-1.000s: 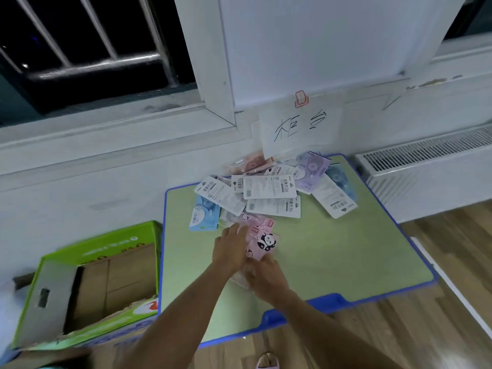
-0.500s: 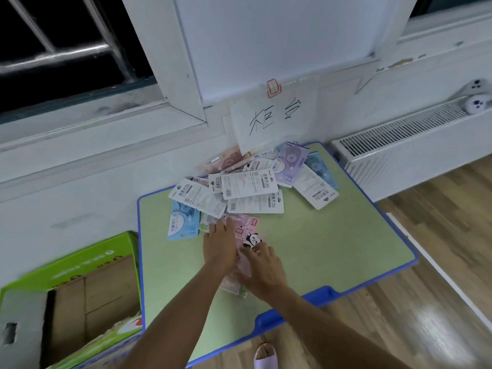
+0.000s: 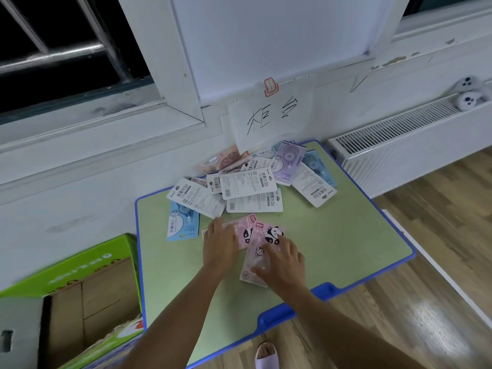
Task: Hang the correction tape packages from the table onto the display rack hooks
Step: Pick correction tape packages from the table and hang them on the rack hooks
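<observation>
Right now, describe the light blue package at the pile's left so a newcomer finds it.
Start at the green table with blue edging. On its left side, left of the left hand, lies a light blue correction tape package. It alone shows its blue front there; its neighbours show white barcode backs.

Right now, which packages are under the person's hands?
The pink panda packages, nearest the table's front edge. The left hand and right hand both rest on them; the white, blue and purple packages lie untouched farther back.
</observation>
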